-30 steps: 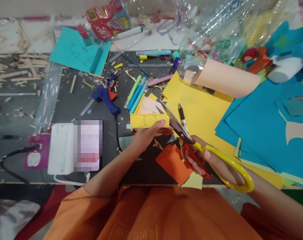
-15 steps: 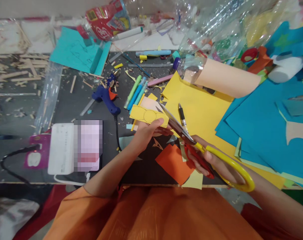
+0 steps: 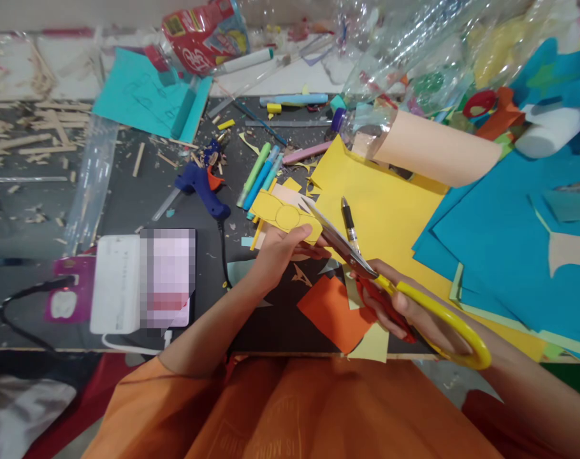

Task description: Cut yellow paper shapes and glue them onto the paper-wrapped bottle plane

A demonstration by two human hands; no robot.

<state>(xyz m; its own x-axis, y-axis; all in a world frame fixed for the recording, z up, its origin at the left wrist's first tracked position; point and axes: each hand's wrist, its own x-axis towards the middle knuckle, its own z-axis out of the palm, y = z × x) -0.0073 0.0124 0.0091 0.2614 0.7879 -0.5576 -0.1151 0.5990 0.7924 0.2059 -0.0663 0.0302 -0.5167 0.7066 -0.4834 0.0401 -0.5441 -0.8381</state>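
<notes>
Between the thumb and fingers of my left hand (image 3: 283,252) is a small yellow paper piece (image 3: 286,217) with a circle and curved lines drawn on it. My right hand (image 3: 390,306) is wrapped round large scissors (image 3: 340,242) with one yellow and one red handle. Their blades point up and left, with the tips close to the right edge of the yellow piece. A black pen (image 3: 349,220) lies just beyond the blades on a large yellow sheet (image 3: 385,197). Below the scissors rests an orange paper square (image 3: 335,312).
Blue sheets (image 3: 500,242) and a peach paper-wrapped bottle (image 3: 433,150) lie at right. Markers (image 3: 261,178) and a blue glue gun (image 3: 204,188) sit left of my hands. A phone (image 3: 170,274) is nearer the front edge. Wood scraps and plastic bottles lie further back.
The yellow paper piece has turned slightly in my left hand, its left end now more rounded in outline. The scissors' handles have shifted slightly down and right, and the blades look closer together.
</notes>
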